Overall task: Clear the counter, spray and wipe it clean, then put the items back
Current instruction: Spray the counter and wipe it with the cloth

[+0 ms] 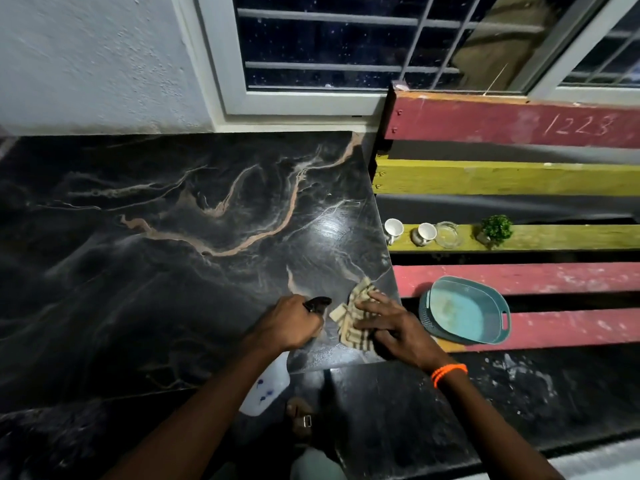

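The black marbled counter [180, 237] is bare and glossy. My left hand [287, 323] grips a spray bottle [266, 389] by its black trigger head, the white body hanging below the counter's front edge. My right hand [394, 327] presses flat on a beige striped cloth [353, 317] near the counter's front right corner. Two white cups [393, 229] [426, 233], a glass bowl [448, 234] and a small green plant [496, 229] stand on a yellow slat of the bench to the right. A teal basket tray [467, 313] lies on the red slats.
A slatted red and yellow bench [519, 178] adjoins the counter's right side. A barred window [329, 46] sits behind. The dark floor [485, 393] lies below, with my sandalled foot [301, 415] near the counter.
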